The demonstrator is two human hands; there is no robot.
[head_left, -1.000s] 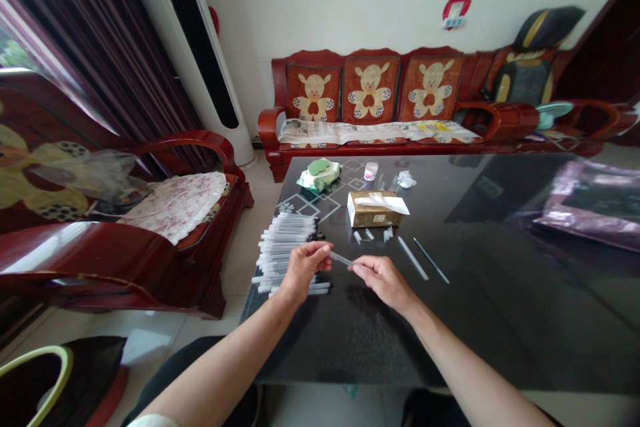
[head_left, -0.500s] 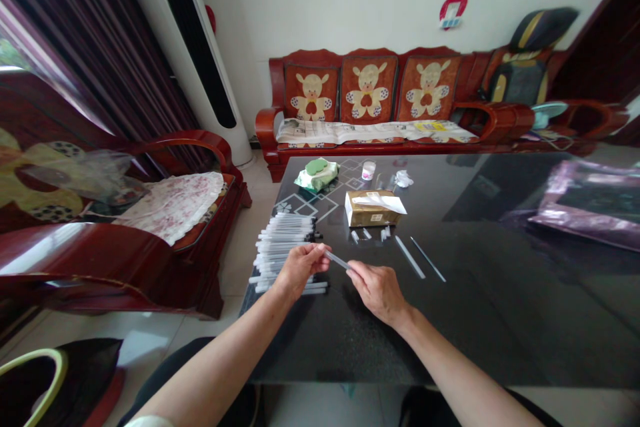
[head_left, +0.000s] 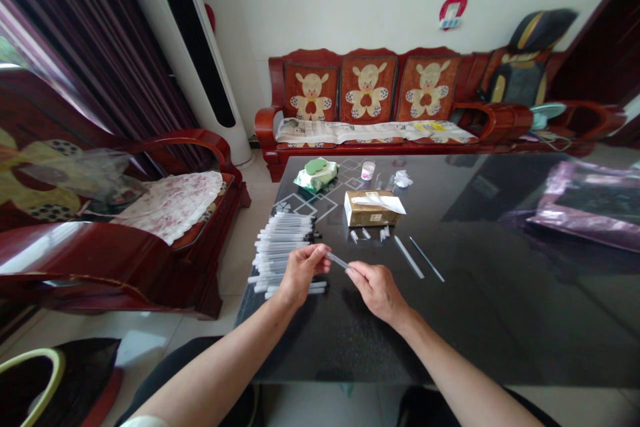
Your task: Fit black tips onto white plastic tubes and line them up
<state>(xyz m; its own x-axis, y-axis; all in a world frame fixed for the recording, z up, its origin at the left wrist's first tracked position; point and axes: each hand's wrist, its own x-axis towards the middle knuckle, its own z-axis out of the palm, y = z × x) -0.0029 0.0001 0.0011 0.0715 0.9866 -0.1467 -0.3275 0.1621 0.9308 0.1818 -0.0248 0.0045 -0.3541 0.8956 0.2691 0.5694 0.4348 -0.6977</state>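
Observation:
My left hand (head_left: 301,271) and my right hand (head_left: 377,287) pinch the two ends of one thin translucent pen barrel (head_left: 339,261) just above the black glass table (head_left: 480,320). Both hands have their fingers closed on it. Right behind my left hand lies a neat row of several white pens (head_left: 280,247) along the table's left edge. Two loose thin tubes (head_left: 417,257) and a few small caps (head_left: 367,235) lie a little beyond my right hand.
A brown cardboard box (head_left: 373,209) with white paper on it stands mid-table. Behind it are a green wipes pack (head_left: 317,173), a small cup (head_left: 369,170) and crumpled wrap. A purple bag (head_left: 590,203) lies at the right. Red wooden chair (head_left: 150,213) left, bench (head_left: 380,107) beyond.
My hands have come slightly closer together along the pen barrel, so less of it shows between them. Nothing else on the table has moved.

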